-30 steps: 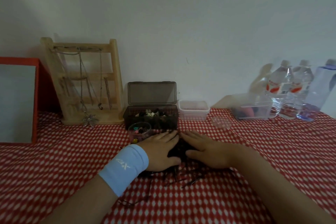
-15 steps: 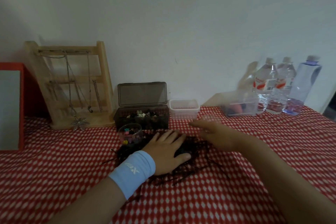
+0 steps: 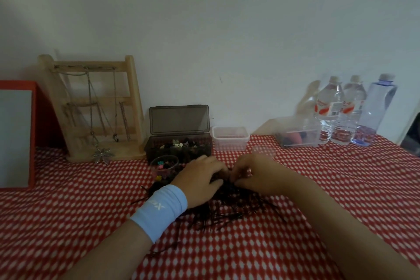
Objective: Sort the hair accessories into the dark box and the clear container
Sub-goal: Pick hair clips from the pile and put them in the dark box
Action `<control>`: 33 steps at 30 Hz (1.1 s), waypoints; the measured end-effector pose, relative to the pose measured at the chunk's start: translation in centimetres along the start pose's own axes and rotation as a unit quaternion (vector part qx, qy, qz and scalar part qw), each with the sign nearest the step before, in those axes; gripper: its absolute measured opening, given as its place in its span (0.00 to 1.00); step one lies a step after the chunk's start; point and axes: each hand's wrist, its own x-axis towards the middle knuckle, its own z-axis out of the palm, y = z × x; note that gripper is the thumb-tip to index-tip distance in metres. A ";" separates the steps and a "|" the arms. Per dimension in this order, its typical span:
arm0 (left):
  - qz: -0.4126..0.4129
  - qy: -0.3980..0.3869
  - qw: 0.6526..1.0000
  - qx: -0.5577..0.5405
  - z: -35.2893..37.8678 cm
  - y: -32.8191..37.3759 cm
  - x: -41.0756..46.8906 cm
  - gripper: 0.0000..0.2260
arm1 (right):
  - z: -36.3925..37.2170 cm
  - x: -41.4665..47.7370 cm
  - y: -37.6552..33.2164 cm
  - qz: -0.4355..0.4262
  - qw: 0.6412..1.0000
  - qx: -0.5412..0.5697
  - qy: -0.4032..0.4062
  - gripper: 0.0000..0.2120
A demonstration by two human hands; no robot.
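A pile of dark hair pins and ties lies on the red checked cloth in front of me. My left hand, with a light blue wristband, lies on the pile's left part, its fingers curled into the dark pieces. My right hand meets it from the right and pinches dark pieces at the pile's top. Just behind the hands stands the dark box, lid up, with several small clips inside. To its right stands the small clear container. What lies under my palms is hidden.
A small round clear cup with coloured clips stands left of my left hand. Against the wall are a wooden necklace stand, a red-framed mirror, a clear tub and three water bottles. A clear round lid lies behind my right hand.
My right hand came back from reaching toward the far right and now pinches into the pile. My left hand's fingers went from flat on the pile to curled.
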 end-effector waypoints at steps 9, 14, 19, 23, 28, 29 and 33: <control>-0.010 -0.020 0.997 0.067 -0.5 -0.6 0.3 0.09 | -0.7 1.2 -0.3 0.026 0.999 -0.037 -0.030 0.12; 0.016 0.011 0.999 0.042 -0.6 0.6 0.8 0.02 | -0.6 1.5 -0.5 0.019 1.000 -0.013 -0.010 0.11; -0.003 -0.032 0.998 0.048 -0.2 1.1 1.5 0.07 | -1.7 1.7 0.5 0.032 0.999 -0.006 -0.039 0.10; -0.014 -0.044 0.997 0.066 -0.3 1.4 2.4 0.06 | -3.8 1.8 1.5 0.067 0.998 0.011 0.009 0.11; -0.051 -0.048 0.996 0.062 -0.2 1.6 3.6 0.06 | -5.3 1.8 1.6 0.079 0.997 0.011 0.013 0.11; -0.063 -0.035 0.997 0.040 -0.2 1.5 3.8 0.07 | -5.4 1.8 1.5 0.075 0.997 0.015 0.012 0.10; -0.122 0.053 0.982 -0.134 -0.9 1.1 4.3 0.03 | -5.0 2.0 0.6 0.037 0.996 0.085 -0.001 0.14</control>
